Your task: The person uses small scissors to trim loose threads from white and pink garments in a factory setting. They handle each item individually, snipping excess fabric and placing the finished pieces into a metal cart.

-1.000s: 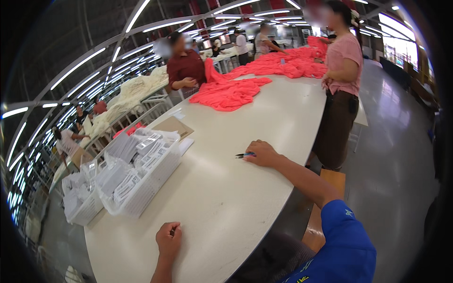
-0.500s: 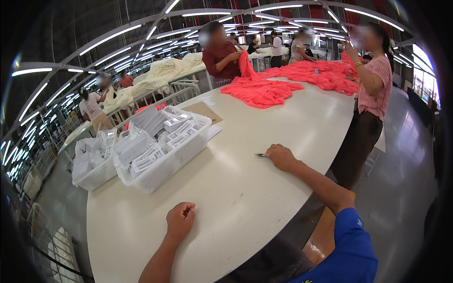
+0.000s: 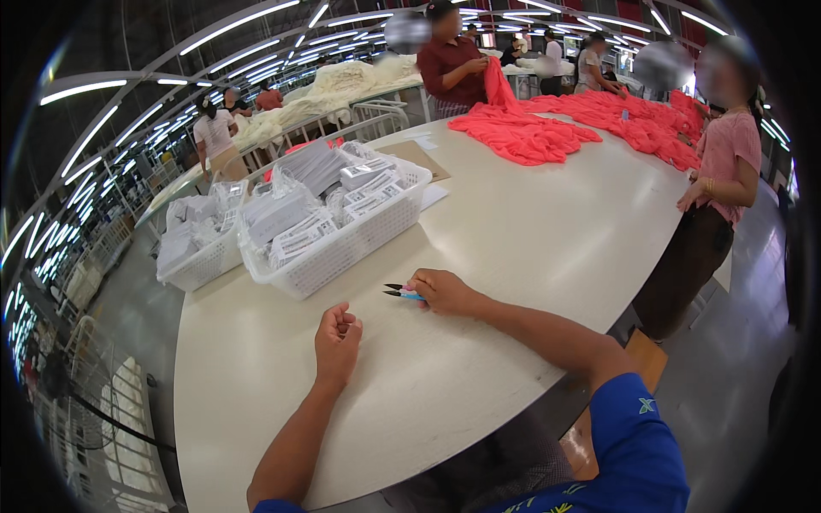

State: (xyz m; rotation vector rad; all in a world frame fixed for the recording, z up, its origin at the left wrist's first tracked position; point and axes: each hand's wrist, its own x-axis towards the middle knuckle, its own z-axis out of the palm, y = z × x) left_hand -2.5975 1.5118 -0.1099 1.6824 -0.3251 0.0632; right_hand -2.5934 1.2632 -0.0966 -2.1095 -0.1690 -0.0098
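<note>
My right hand (image 3: 443, 292) is closed around a small pair of thread snips (image 3: 408, 292) with a blue handle and dark pointed blades. The blades point left over the pale tabletop (image 3: 479, 368) and stand a little apart. To their left, my left hand (image 3: 339, 344) rests on the table with its fingers loosely curled and the thumb apart. Nothing shows in it. Beyond both hands stands a white perforated plastic basket (image 3: 342, 242), filled with plastic-wrapped bundles of printed white cards (image 3: 304, 238).
A second white basket (image 3: 205, 271) of wrapped bundles stands left of the first. Brown cardboard (image 3: 416, 157) lies behind. Coral-red fabric (image 3: 530, 137) covers the far table, where a person in dark red (image 3: 453, 77) lifts some. Another person in pink (image 3: 731, 158) stands at the right edge.
My right hand has moved left with the snips, closer to my left hand. The left hand's fingers have loosened. The person in pink has lowered their raised hands.
</note>
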